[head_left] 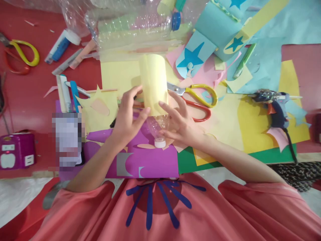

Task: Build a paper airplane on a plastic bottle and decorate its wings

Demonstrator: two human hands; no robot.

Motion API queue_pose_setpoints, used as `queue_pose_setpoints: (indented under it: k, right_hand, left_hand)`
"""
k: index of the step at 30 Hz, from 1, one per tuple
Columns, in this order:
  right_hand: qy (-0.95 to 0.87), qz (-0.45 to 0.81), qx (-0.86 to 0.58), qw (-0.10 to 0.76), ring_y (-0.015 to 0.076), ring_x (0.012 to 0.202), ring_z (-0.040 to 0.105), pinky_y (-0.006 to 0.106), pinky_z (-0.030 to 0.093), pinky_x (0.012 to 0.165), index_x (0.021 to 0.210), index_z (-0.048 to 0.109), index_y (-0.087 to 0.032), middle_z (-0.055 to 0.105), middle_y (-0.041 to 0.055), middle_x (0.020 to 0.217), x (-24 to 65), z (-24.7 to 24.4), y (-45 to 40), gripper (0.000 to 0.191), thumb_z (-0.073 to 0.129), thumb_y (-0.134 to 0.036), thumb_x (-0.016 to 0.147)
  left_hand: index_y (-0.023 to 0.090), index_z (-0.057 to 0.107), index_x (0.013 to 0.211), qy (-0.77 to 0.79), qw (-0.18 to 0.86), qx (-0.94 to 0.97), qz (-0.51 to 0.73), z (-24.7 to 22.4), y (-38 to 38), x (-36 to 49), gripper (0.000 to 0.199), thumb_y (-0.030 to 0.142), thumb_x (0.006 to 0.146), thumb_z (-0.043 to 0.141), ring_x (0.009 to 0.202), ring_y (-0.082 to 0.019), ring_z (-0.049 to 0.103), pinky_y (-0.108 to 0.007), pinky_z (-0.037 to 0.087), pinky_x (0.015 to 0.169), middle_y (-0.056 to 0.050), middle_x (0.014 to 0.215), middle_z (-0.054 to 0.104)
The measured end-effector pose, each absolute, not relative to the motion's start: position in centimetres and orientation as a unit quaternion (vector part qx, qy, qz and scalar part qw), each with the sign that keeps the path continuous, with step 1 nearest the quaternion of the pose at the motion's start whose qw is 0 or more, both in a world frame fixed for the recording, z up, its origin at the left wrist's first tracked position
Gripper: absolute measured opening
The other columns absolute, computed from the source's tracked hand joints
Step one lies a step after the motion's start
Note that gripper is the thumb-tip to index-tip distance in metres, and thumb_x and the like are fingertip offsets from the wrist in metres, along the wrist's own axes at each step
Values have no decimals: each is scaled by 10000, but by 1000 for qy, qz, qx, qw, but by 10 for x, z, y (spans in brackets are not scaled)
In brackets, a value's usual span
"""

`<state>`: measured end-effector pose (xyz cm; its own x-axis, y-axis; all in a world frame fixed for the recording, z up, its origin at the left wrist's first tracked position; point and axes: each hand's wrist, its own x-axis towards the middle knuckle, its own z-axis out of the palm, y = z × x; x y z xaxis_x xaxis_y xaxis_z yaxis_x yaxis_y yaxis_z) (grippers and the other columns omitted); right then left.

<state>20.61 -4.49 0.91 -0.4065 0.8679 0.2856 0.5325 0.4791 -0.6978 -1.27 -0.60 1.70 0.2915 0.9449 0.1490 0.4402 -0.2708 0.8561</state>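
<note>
- Bottle, clear plastic, held between both hands above the middle of the worktable, its white cap toward the wearer.
- Pale yellow paper wrap covers the far portion of the bottle; neck and shoulder are exposed.
- Left hand: curved against the wrap's left side, thumb on its near edge, forefinger higher up. Firmness of grip cannot be determined.
- Right hand: fingers fanned around the right side, one fingertip on the wrap near its lower edge, another beside the bottle neck.
- Scissors with yellow and red handles lie just beyond the right hand; whether they touch it cannot be determined.
- Purple sheet, with cut-out gaps, lies on the near side, below the bottle.
- Glue gun rests well to the right, on and beside yellow paper.
- Larger clear bottle with blue cap lies on its side at the far edge.
- Light blue paper piece bearing a darker blue star lies right of the wrap.
</note>
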Motion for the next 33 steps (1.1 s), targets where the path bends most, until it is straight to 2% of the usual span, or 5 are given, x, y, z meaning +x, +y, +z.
queue_pose_setpoints:
  k: [3,7,18,27,33]
  right_hand:
    - [-757,301,-444,373,322,1366,422,517,518,1016,1544,132,-357,224,132,1554,202,4,-45,871,601,-600,852]
    - [-628,492,-457,393,252,1182,577,421,574,922,1479,195,-292,300,160,1501,195,6,-46,898,669,-615,789]
    - [-427,710,-428,361,125,810,647,305,586,713,1311,224,-305,525,33,1094,192,14,-45,934,850,-456,634]
    - [-355,823,-294,332,244,1128,651,442,588,916,1418,205,-299,635,93,1208,194,14,-43,939,794,-493,713]
    - [-396,755,-390,348,153,832,704,335,626,760,1529,-60,-358,593,79,1210,193,18,-52,1226,835,-398,692]
  left_hand:
    - [355,283,1449,424,474,662,396,4,-12,0,699,582,876,610,1170,-266,601,-370,574,863,-97,1483,419]
    - [352,383,1373,387,563,578,446,-8,-10,9,631,560,847,661,1264,-273,554,-413,541,972,-64,1361,552]
    - [278,558,1203,414,614,472,478,-1,-8,14,687,680,681,753,1207,-306,578,-453,488,1008,-52,1205,645]
    - [234,651,1101,314,770,406,379,12,-7,16,615,730,739,615,1241,-335,584,-470,529,965,-70,1119,715]
    - [422,558,1270,349,624,468,520,0,0,7,527,501,774,719,1351,-275,490,-427,480,1042,52,1320,621]
